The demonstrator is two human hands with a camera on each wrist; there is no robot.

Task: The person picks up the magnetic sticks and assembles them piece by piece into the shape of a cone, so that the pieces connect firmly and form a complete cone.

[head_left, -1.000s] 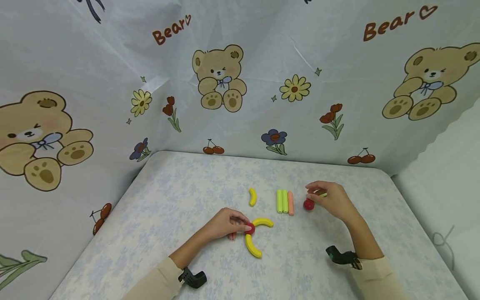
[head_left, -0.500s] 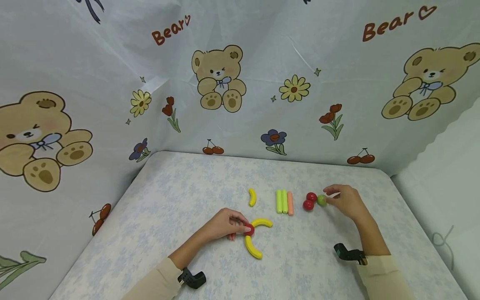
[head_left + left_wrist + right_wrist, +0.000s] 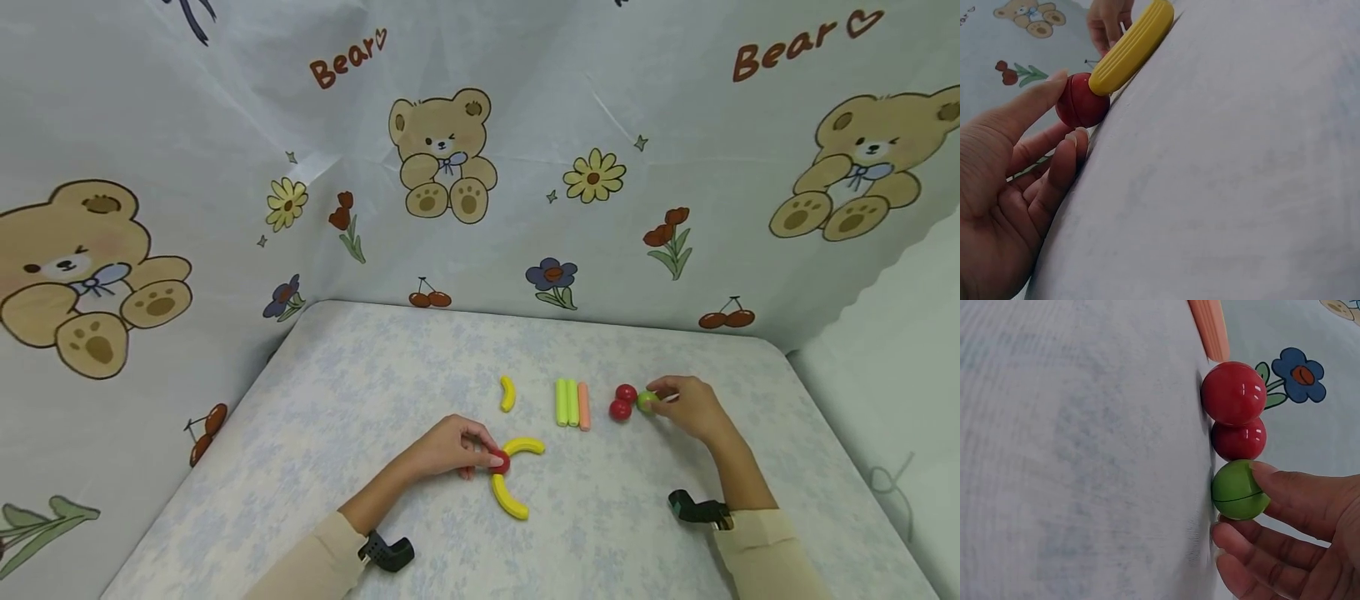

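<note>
My left hand (image 3: 452, 450) pinches a red ball (image 3: 1082, 100) between thumb and fingers, low over the table. Two yellow curved rods touch that ball: an upper rod (image 3: 524, 446) points right, and a lower rod (image 3: 510, 498) curves toward the table's near side. Farther right, my right hand (image 3: 692, 408) pinches a green ball (image 3: 1239, 490), which has a dark seam around it. Close beside the green ball sit two glossy red balls: a nearer ball (image 3: 620, 410) and a farther ball (image 3: 626, 392). Part of the left hand's red ball is hidden by the thumb.
Between the hands lie two light-green straight rods (image 3: 567, 403) and an orange rod (image 3: 584, 407), side by side. A short yellow curved rod (image 3: 507, 394) lies farther back. Behind the table (image 3: 390, 358) hangs a bear-printed cloth (image 3: 510, 225).
My right hand has moved right from over the red balls, uncovering both, and its fingers have come in around the green ball. The left hand keeps its hold with hardly any movement.
</note>
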